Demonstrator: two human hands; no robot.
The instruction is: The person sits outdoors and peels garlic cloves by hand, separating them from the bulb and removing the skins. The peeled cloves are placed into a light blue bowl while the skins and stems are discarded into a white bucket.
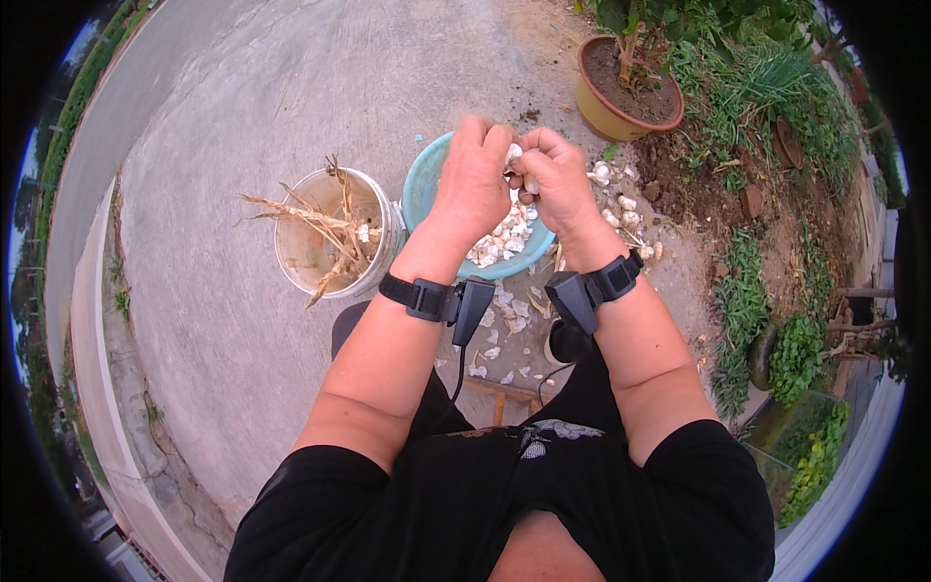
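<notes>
Above a light blue plastic basin (422, 185), my two hands meet over its upper right part. My left hand (474, 178) grips a piece of white garlic bulb (513, 155) between thumb and fingers. In the fingers of my right hand (558, 178) is a pale garlic clove (532, 183), close against the bulb. My fingers hide part of both pieces. Down in the basin lies a heap of loose garlic cloves (509, 236) with papery skins.
Left of the basin stands a white plastic bucket (291, 251) with dry garlic stalks (334, 225). Several garlic bulbs (629, 211) lie on the ground at right. Shed skins (516, 316) litter the concrete near a wooden stool (500, 407). A potted plant (618, 124) stands beyond.
</notes>
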